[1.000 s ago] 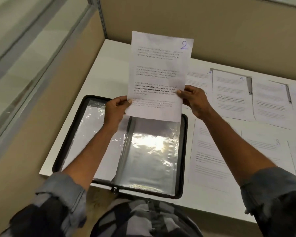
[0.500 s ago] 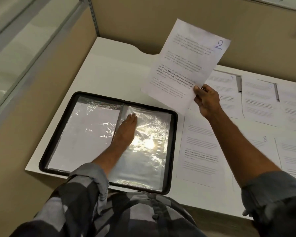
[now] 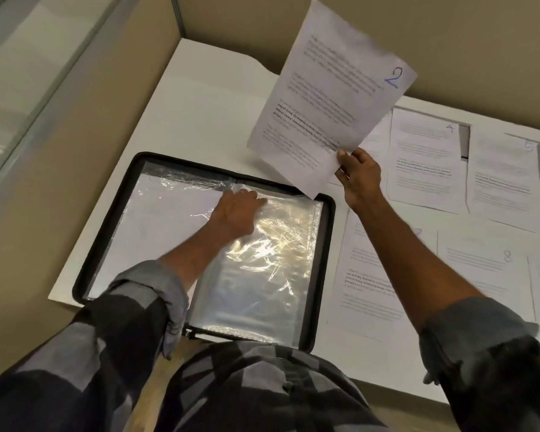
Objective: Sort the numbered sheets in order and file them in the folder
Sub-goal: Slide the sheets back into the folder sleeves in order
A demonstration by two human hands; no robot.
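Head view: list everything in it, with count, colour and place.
partition: two walls, beige, behind and left.
desk: one, white, in that corner.
folder: one, black-rimmed, open at the desk's left.
clear sleeves: count unclear, glossy, inside the folder.
loose sheets: at least six, white, flat on the desk right of the folder.
sheet 2: one, white, blue numeral, held over the desk.
left hand: rests on the folder's right sleeve by the spine.
right hand: pinches sheet 2's lower corner.

White desk (image 3: 200, 98) in corner, beige partition walls (image 3: 237, 20), glass pane (image 3: 28, 73) w/ metal frame at left
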